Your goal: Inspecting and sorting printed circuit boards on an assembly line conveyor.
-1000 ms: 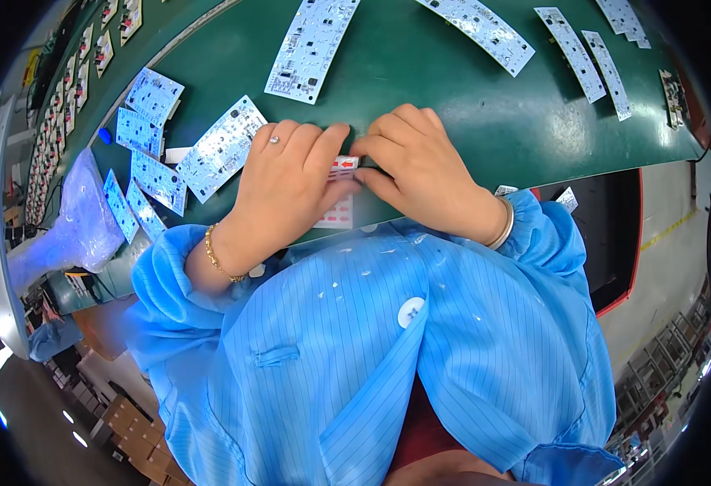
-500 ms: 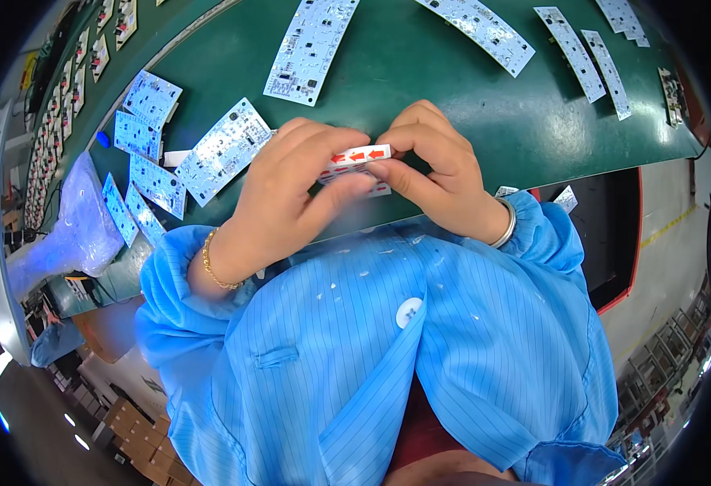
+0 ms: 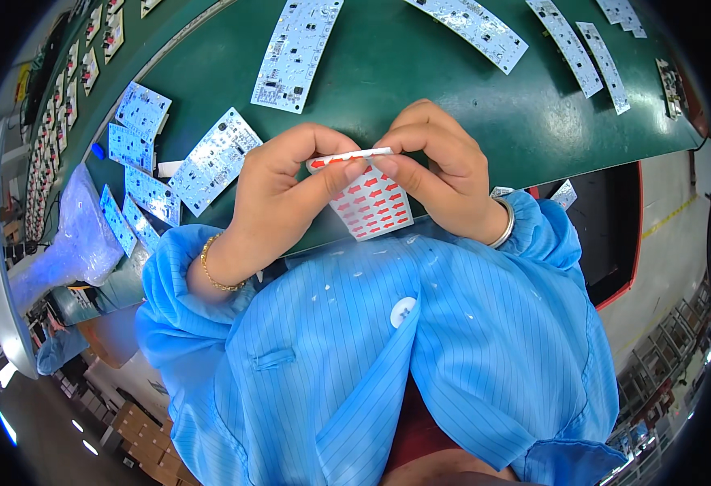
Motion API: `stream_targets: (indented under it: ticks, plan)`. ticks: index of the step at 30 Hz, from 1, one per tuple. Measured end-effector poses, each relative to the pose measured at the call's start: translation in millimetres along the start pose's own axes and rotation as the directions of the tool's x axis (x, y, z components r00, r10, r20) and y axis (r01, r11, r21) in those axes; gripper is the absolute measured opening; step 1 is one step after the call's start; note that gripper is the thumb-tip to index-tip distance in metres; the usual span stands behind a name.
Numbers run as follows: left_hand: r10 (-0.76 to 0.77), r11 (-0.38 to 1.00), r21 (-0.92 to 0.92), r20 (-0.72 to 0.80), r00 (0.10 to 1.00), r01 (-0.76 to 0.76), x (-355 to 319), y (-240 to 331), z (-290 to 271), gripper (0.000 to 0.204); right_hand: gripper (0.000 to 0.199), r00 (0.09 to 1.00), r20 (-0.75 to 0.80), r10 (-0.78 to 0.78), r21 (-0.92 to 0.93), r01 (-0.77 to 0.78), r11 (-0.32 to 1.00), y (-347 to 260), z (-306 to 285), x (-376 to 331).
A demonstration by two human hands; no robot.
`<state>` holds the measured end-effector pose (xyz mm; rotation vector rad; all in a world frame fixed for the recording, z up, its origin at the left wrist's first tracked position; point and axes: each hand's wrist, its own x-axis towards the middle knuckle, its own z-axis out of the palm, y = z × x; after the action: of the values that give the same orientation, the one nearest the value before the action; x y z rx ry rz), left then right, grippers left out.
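Smooth dark-green counter, near edge curving just under the wrists. Flat white rectangular circuit boards spread along far side and left; bare green patch directly ahead of the hands. Left hand and right hand both pinched on a thin white sticker sheet printed with rows of red arrows, top edge folded over. Sheet now lifted off counter, held at chest over near edge; 1 s ago lay flat under fingers.

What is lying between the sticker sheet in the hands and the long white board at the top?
Head view: bare green mat lies between the red-arrow sticker sheet and the long white circuit board.
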<state>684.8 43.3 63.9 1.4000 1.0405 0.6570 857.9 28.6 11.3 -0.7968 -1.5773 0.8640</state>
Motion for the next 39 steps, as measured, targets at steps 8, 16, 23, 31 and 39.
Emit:
stream_targets:
  ticks: [8, 16, 23, 31, 39]
  plan:
    - [-0.013, 0.999, 0.050, 0.013, 1.000, 0.012, 3, 3, 2, 0.012, 0.016, 0.999, 0.047, -0.003, -0.030, 0.005, 1.000, 1, -10, 2]
    - [0.551, 0.705, 0.474, 0.102, 0.828, -0.527, 10, -4, 2, 0.008, 0.026, 0.993, 0.118, 0.007, -0.100, 0.005, 0.995, -12, -25, 13]
    - [0.508, 0.712, 0.470, 0.168, 0.845, -0.521, 6, -2, 1, 0.012, 0.021, 0.979, 0.121, -0.164, -0.182, 0.185, 0.966, -10, -24, 13]
    - [0.598, 0.612, 0.543, 0.159, 0.785, -0.576, 9, -1, 6, 0.011, 0.026, 0.984, 0.082, -0.160, -0.204, 0.174, 0.964, -12, -21, 15]
    - [0.607, 0.609, 0.534, 0.163, 0.777, -0.587, 10, 3, 7, 0.011, 0.023, 0.947, 0.065, -0.314, -0.323, 0.318, 0.892, -9, -20, 13]
